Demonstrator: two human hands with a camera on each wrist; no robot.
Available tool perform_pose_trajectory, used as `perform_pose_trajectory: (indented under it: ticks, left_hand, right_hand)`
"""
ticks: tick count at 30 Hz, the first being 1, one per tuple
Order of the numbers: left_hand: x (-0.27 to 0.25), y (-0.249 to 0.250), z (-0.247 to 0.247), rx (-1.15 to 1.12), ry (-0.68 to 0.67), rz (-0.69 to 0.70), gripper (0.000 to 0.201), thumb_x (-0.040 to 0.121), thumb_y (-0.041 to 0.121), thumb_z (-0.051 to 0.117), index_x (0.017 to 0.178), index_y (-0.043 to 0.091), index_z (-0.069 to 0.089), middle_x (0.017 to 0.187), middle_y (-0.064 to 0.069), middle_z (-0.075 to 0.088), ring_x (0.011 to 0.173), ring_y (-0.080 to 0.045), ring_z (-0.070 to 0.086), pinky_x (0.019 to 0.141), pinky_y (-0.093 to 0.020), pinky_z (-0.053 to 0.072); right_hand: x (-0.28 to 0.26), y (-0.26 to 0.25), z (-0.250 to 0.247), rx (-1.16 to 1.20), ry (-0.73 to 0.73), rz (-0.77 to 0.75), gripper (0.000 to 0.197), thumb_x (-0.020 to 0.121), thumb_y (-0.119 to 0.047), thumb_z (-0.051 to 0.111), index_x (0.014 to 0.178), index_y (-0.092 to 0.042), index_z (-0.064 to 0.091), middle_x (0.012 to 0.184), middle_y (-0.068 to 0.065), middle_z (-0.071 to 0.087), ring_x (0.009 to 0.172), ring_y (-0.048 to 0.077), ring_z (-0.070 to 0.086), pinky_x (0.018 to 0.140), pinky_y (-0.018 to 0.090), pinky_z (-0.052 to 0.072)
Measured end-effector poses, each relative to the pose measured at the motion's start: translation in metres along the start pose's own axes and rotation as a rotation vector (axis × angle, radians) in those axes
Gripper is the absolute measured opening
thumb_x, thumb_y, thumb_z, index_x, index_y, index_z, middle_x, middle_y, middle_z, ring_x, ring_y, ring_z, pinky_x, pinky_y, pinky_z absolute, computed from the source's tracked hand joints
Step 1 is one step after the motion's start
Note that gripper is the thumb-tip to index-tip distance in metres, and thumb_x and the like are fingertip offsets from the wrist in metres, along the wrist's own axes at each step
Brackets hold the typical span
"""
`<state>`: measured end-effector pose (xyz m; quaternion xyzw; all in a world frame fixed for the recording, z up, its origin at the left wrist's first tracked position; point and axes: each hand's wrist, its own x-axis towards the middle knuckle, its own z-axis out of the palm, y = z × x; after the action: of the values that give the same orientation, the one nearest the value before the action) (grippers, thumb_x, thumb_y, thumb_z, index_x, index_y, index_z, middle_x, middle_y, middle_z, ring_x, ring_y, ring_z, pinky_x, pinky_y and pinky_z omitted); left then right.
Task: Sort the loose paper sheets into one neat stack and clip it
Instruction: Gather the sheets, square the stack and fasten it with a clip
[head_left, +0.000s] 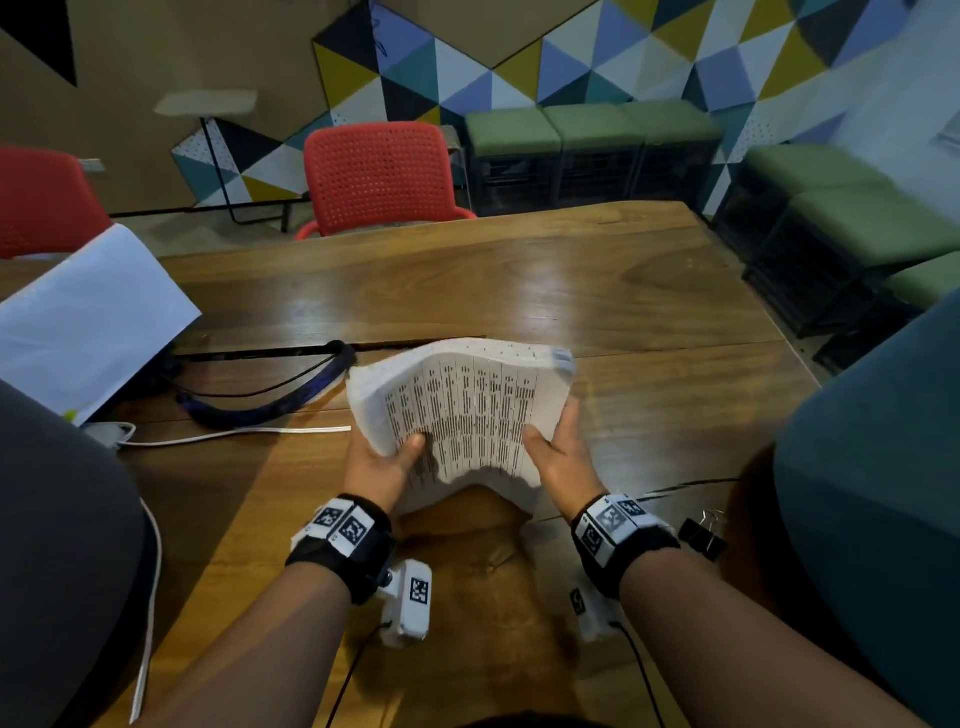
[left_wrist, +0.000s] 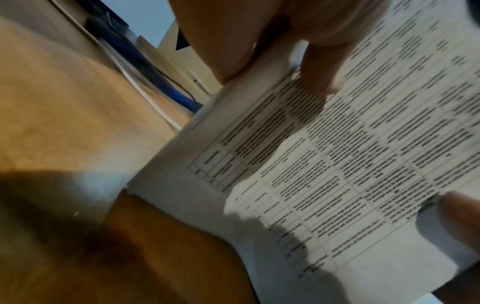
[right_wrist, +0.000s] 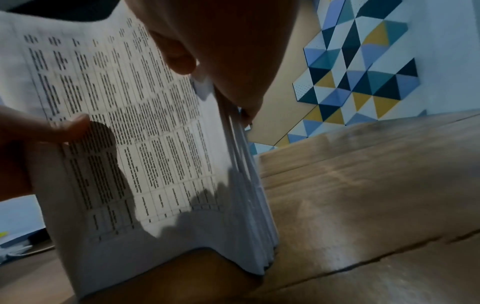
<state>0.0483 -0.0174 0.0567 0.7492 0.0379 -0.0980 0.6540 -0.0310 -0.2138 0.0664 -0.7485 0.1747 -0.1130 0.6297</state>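
A stack of printed paper sheets (head_left: 467, 410) stands on its lower edge on the wooden table (head_left: 623, 291), bowed upward in the middle. My left hand (head_left: 387, 457) grips its left side with the thumb on the front page. My right hand (head_left: 558, 452) grips the right side, thumb also on the front. In the left wrist view the printed table on the stack (left_wrist: 337, 154) fills the right half. In the right wrist view the sheet edges of the stack (right_wrist: 249, 185) are fanned and uneven. A black binder clip (head_left: 701, 535) lies on the table right of my right wrist.
A white sheet or folder (head_left: 88, 322) lies at the table's left. A dark blue strap and cables (head_left: 270, 395) run behind the stack. Red chairs (head_left: 379, 176) stand beyond the far edge, green stools (head_left: 597, 130) along the wall. Dark chair backs flank both arms.
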Motion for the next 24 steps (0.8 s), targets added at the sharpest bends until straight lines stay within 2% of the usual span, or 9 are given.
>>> perform_pose_trajectory:
  ticks: [3, 5, 8, 11, 14, 16, 18, 20, 24]
  left_hand:
    - [0.003, -0.012, 0.004, -0.025, -0.008, -0.042, 0.052, 0.084, 0.012, 0.069, 0.132, 0.021, 0.049, 0.123, 0.000, 0.063, 0.116, -0.019, 0.057, 0.099, -0.049, 0.047]
    - [0.005, -0.014, 0.003, 0.009, -0.032, -0.026, 0.052, 0.085, 0.011, 0.068, 0.132, 0.019, 0.047, 0.125, 0.000, 0.062, 0.118, -0.019, 0.056, 0.098, -0.047, 0.049]
    - [0.008, -0.019, 0.001, 0.098, -0.063, 0.015, 0.049, 0.086, 0.013, 0.066, 0.131, 0.019, 0.046, 0.124, 0.001, 0.061, 0.117, -0.017, 0.056, 0.097, -0.046, 0.049]
    - [0.009, -0.015, 0.002, 0.137, -0.101, 0.043, 0.050, 0.086, 0.016, 0.067, 0.131, 0.022, 0.046, 0.119, 0.004, 0.064, 0.109, -0.013, 0.061, 0.091, -0.040, 0.053]
    - [0.001, -0.012, 0.006, 0.136, -0.145, -0.074, 0.048, 0.085, 0.022, 0.070, 0.125, 0.023, 0.044, 0.112, 0.003, 0.067, 0.100, -0.019, 0.065, 0.086, -0.044, 0.055]
    - [-0.008, -0.021, 0.010, 0.214, -0.176, -0.158, 0.046, 0.086, 0.030, 0.068, 0.124, 0.024, 0.042, 0.113, 0.000, 0.065, 0.101, -0.022, 0.064, 0.088, -0.046, 0.053]
    - [-0.019, -0.035, 0.012, 0.375, -0.221, -0.238, 0.041, 0.089, 0.040, 0.061, 0.120, 0.021, 0.041, 0.113, -0.003, 0.063, 0.100, -0.025, 0.063, 0.085, -0.044, 0.053]
    - [-0.026, -0.049, 0.013, 0.522, -0.268, -0.327, 0.040, 0.092, 0.044, 0.055, 0.117, 0.017, 0.040, 0.113, -0.007, 0.060, 0.097, -0.027, 0.062, 0.081, -0.040, 0.052]
    - [-0.032, -0.068, 0.020, 0.678, -0.315, -0.429, 0.052, 0.094, 0.035, 0.055, 0.131, 0.006, 0.033, 0.128, -0.015, 0.055, 0.111, -0.033, 0.058, 0.085, -0.036, 0.048]
  right_hand:
    - [0.001, 0.005, 0.000, -0.031, -0.032, 0.008, 0.029, 0.100, -0.011, 0.044, 0.121, -0.024, 0.029, 0.112, -0.011, 0.057, 0.101, 0.005, 0.058, 0.092, 0.038, 0.052]
    - [0.002, 0.007, 0.002, -0.067, -0.048, 0.024, 0.029, 0.100, -0.011, 0.042, 0.123, -0.022, 0.029, 0.117, -0.004, 0.057, 0.105, 0.013, 0.058, 0.093, 0.036, 0.050]
    - [0.001, 0.008, 0.002, -0.121, -0.024, 0.056, 0.027, 0.100, -0.010, 0.041, 0.123, -0.021, 0.031, 0.120, 0.001, 0.058, 0.108, 0.018, 0.058, 0.094, 0.039, 0.051]
    - [0.006, 0.006, -0.004, -0.194, 0.076, 0.105, 0.021, 0.099, -0.013, 0.044, 0.112, -0.028, 0.037, 0.105, -0.004, 0.064, 0.093, 0.018, 0.064, 0.081, 0.041, 0.057]
    - [0.013, 0.011, -0.014, -0.274, 0.144, 0.193, 0.021, 0.095, -0.011, 0.049, 0.114, -0.021, 0.047, 0.096, -0.004, 0.063, 0.087, 0.018, 0.064, 0.079, 0.042, 0.057]
    - [0.012, 0.023, -0.019, -0.353, 0.111, 0.272, 0.017, 0.092, -0.008, 0.050, 0.108, -0.016, 0.049, 0.095, 0.002, 0.063, 0.087, 0.023, 0.065, 0.079, 0.042, 0.058]
    - [0.005, 0.042, -0.020, -0.460, 0.040, 0.362, 0.015, 0.089, -0.007, 0.050, 0.104, -0.011, 0.049, 0.091, 0.005, 0.060, 0.089, 0.027, 0.063, 0.076, 0.037, 0.055]
    - [-0.004, 0.063, -0.021, -0.537, -0.014, 0.440, 0.020, 0.086, -0.009, 0.051, 0.107, -0.008, 0.052, 0.094, 0.009, 0.061, 0.092, 0.030, 0.062, 0.076, 0.034, 0.052]
    - [-0.019, 0.091, -0.020, -0.586, -0.076, 0.554, 0.026, 0.088, -0.008, 0.050, 0.114, -0.004, 0.051, 0.110, 0.017, 0.062, 0.099, 0.033, 0.060, 0.078, 0.030, 0.046]
